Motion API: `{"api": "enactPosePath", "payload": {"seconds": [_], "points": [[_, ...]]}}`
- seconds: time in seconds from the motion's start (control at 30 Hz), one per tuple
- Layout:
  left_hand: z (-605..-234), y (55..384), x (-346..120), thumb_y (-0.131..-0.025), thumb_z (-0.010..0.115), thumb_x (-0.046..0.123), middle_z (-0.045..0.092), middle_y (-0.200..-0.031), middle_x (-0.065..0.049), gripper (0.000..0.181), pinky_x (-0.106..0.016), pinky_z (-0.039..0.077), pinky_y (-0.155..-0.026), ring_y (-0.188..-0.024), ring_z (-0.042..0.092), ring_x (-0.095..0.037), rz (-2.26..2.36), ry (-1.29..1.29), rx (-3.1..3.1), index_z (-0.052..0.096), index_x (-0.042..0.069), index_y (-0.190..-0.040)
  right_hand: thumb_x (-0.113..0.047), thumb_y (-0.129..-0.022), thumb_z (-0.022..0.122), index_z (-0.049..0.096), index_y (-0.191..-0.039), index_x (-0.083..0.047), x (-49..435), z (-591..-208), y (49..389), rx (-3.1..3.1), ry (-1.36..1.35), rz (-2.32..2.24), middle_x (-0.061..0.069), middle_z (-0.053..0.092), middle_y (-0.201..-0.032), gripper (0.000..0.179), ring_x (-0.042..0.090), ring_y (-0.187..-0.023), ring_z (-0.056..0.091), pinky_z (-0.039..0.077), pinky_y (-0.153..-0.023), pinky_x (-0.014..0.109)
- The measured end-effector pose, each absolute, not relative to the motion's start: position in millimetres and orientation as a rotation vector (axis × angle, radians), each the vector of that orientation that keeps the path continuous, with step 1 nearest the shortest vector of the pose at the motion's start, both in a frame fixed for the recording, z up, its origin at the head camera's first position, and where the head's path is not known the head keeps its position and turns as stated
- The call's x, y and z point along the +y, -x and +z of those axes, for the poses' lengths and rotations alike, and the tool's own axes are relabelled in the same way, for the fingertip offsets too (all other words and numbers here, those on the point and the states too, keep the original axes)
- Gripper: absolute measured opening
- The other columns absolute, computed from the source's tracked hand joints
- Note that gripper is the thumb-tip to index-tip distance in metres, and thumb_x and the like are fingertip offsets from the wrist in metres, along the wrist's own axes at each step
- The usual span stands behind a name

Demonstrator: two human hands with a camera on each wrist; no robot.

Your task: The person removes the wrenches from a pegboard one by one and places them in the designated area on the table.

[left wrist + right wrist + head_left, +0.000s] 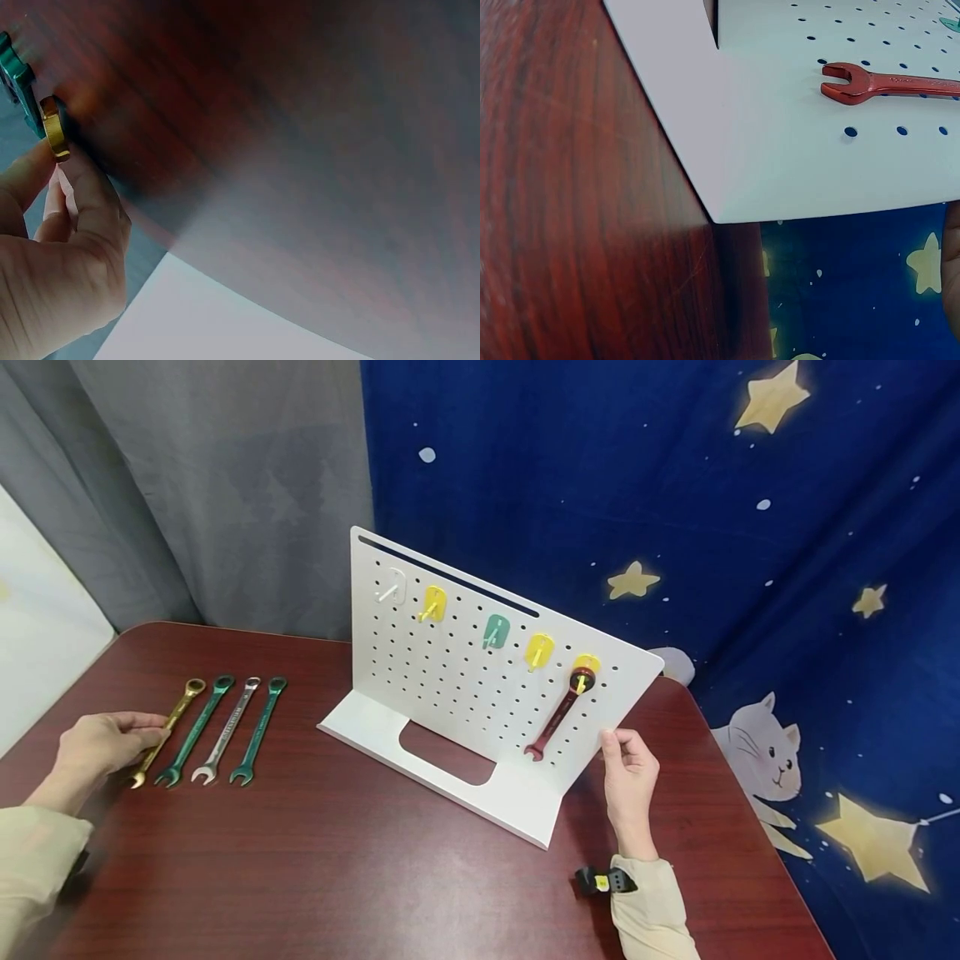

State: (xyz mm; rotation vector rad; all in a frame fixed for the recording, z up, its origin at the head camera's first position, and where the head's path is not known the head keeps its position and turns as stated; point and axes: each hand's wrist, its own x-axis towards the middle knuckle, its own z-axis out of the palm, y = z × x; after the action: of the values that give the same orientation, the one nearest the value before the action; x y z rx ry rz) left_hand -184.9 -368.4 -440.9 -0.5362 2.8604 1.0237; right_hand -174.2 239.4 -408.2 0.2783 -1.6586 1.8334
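Note:
My left hand pinches the gold wrench between thumb and fingers, near its open end, at the table's left. In the left wrist view the gold wrench shows end-on at the fingertips. Beside it lie a green wrench, a silver wrench and another green wrench, roughly parallel. My right hand grips the right edge of a white pegboard, thumb in front. A red wrench hangs by its ring from the rightmost yellow hook.
Along the board's upper part sit a white hook, a yellow hook, a green hook and a second yellow hook, with nothing hanging on them. The board's foot stands on the dark red table. Curtains hang behind.

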Motion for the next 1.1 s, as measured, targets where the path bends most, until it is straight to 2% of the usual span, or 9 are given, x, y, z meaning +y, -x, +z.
{"api": "enactPosePath", "payload": {"seconds": [0.1,0.17,0.33,0.43,0.6,0.77,0.9,1.0,1.1], "points": [[-439,185,-367,-0.09,0.059,0.03,0.062,-0.063,0.008,0.041,-0.026,0.041,-0.052,-0.062,0.051,-0.009,0.989,0.541,2.876,0.061,-0.006,-0.11,0.008,-0.088,0.057,0.065,-0.079,-0.004,240,-409,173,-1.664,-0.267,1.827,-0.004,0.065,-0.071,0.017,0.003,-0.064,0.061,0.053,-0.062,0.016],[-438,185,-367,-0.09,0.059,0.029,0.063,-0.063,0.007,0.04,-0.028,0.039,-0.056,-0.073,0.052,-0.019,0.987,0.537,2.882,0.062,-0.005,-0.11,0.008,-0.088,0.057,0.065,-0.079,-0.004,240,-409,173,-1.667,-0.262,1.822,-0.004,0.064,-0.071,0.017,0.003,-0.064,0.061,0.052,-0.062,0.015],[-437,184,-367,-0.089,0.06,0.031,0.066,-0.071,-0.002,0.04,-0.035,0.032,-0.063,-0.099,0.038,-0.047,0.972,0.537,2.914,0.063,-0.005,-0.107,0.008,-0.089,0.057,0.064,-0.078,-0.004,240,-408,173,-1.662,-0.264,1.827,-0.004,0.063,-0.07,0.017,0.003,-0.063,0.059,0.052,-0.062,0.015],[-438,184,-367,-0.089,0.061,0.031,0.067,-0.078,-0.01,0.039,-0.042,0.034,-0.067,-0.104,0.035,-0.054,0.957,0.537,2.93,0.063,-0.004,-0.106,0.008,-0.089,0.057,0.064,-0.078,-0.004,240,-408,173,-1.66,-0.268,1.828,-0.004,0.063,-0.07,0.018,0.003,-0.064,0.059,0.052,-0.062,0.015],[-438,184,-367,-0.088,0.061,0.031,0.066,-0.09,-0.021,0.038,-0.053,0.034,-0.073,-0.107,0.033,-0.058,0.944,0.548,2.939,0.063,-0.004,-0.105,0.007,-0.088,0.057,0.064,-0.078,-0.004,240,-408,173,-1.667,-0.266,1.824,-0.005,0.064,-0.071,0.017,0.003,-0.064,0.06,0.052,-0.062,0.015],[-437,183,-366,-0.088,0.062,0.031,0.067,-0.086,-0.019,0.039,-0.054,0.034,-0.075,-0.106,0.034,-0.057,0.943,0.551,2.945,0.063,-0.005,-0.105,0.008,-0.088,0.057,0.063,-0.078,0.0,240,-408,174,-1.668,-0.269,1.821,-0.005,0.064,-0.071,0.014,0.003,-0.064,0.06,0.052,-0.062,0.014],[-434,181,-364,-0.089,0.062,0.03,0.065,-0.092,-0.026,0.039,-0.058,0.033,-0.077,-0.106,0.035,-0.057,0.91,0.552,2.979,0.062,-0.006,-0.106,0.009,-0.088,0.057,0.062,-0.078,0.004,239,-408,174,-1.662,-0.277,1.83,-0.004,0.064,-0.071,0.012,0.003,-0.065,0.06,0.052,-0.062,0.015],[-430,181,-361,-0.09,0.061,0.03,0.067,-0.09,-0.024,0.04,-0.06,0.032,-0.08,-0.105,0.041,-0.053,0.885,0.536,3.039,0.061,-0.006,-0.108,0.01,-0.088,0.056,0.062,-0.078,0.004,239,-408,174,-1.657,-0.28,1.841,-0.004,0.064,-0.071,0.012,0.003,-0.065,0.061,0.052,-0.062,0.015],[-426,183,-356,-0.091,0.059,0.031,0.069,-0.073,-0.012,0.041,-0.059,0.031,-0.082,-0.103,0.045,-0.049,0.904,0.499,3.095,0.06,-0.005,-0.111,0.009,-0.088,0.057,0.062,-0.078,0.002,239,-407,174,-1.652,-0.277,1.847,-0.004,0.064,-0.071,0.014,0.003,-0.064,0.061,0.052,-0.062,0.015]]}}
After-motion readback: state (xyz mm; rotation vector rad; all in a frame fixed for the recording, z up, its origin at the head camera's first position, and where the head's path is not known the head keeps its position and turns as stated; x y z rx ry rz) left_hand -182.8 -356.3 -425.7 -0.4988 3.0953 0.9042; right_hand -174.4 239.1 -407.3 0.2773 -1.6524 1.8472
